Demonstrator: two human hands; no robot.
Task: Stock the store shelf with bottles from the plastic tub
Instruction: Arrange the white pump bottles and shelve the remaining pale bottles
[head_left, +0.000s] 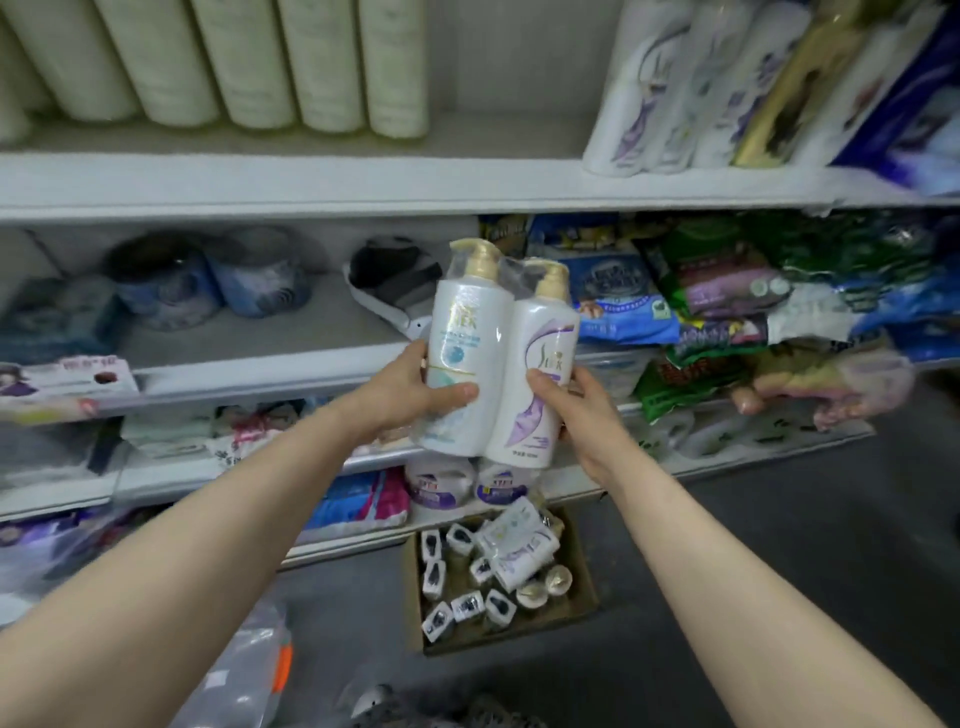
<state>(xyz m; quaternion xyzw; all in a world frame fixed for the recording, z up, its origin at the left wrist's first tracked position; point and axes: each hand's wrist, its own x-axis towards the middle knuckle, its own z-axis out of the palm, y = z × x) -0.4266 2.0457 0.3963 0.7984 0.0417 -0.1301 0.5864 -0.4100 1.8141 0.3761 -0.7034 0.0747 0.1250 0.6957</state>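
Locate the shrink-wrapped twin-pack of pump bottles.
Head view, centre: the twin-pack is held roughly upright between the left hand and right hand, in front of the shelf edge, above the cardboard box on the floor.

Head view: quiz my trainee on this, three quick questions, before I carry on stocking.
1. True or false: the left hand and the right hand both grip the twin-pack of bottles.
2. The pump heads are: A black, B gold, C red.
3. Fill in: the cardboard box stands on the ___.
Key: 1 true; 2 B; 3 floor.
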